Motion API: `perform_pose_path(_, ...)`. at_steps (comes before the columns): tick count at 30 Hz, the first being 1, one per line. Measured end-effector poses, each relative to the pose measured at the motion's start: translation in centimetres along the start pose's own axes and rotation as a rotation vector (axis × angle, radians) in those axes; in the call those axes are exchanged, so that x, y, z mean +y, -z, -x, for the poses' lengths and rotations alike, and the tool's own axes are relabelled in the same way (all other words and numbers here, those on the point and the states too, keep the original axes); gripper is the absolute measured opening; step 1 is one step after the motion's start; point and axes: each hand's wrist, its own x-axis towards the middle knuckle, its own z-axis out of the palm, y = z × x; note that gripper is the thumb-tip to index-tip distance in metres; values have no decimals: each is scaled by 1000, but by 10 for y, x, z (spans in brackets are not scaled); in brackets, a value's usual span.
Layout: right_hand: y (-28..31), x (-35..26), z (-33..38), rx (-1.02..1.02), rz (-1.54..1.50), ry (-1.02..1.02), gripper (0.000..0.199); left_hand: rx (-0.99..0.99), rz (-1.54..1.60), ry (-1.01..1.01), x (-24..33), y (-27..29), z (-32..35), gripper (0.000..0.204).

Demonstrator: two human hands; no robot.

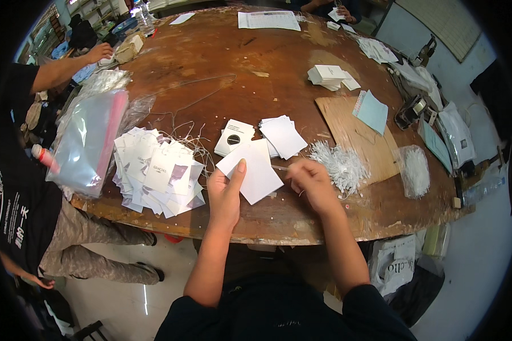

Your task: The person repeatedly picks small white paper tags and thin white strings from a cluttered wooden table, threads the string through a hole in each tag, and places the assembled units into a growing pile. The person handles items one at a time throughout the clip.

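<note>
My left hand (225, 199) grips a small stack of blank white cards (252, 170), thumb on top. Close to the stack's right edge, my right hand (314, 183) is closed, with something thin and pale sticking out from its fingertips toward the cards; its kind is too small to tell. Just beyond the cards lie a pile of printed tags with a dark round mark (234, 138) and a pile of plain white cards (284, 136). A heap of printed tags with strings (159, 170) spreads to the left. By my right hand is a bundle of white strings (340, 166).
The brown wooden table (210, 68) carries clear plastic bags (88, 142) at left, a wooden board (338, 122) with a light blue paper (372, 112), bagged white strings (413, 171) and a card stack (327, 75). A person (25, 170) stands at left; another sits at the far side.
</note>
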Motion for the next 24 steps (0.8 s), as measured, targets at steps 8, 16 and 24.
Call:
perform_pose_path(8, -18, -21, -9, 199, -483, 210, 26, 5, -216, -59, -1, -3, 10, 33)
perform_pose_path(16, -67, -12, -10, 306, 148, 161, 8, 17, -351, -121, -7, 4, 12, 31)
perform_pose_path(24, -71, -7, -13, 347, 602, 446, 8, 15, -502, -267, -6, -1, 13, 25)
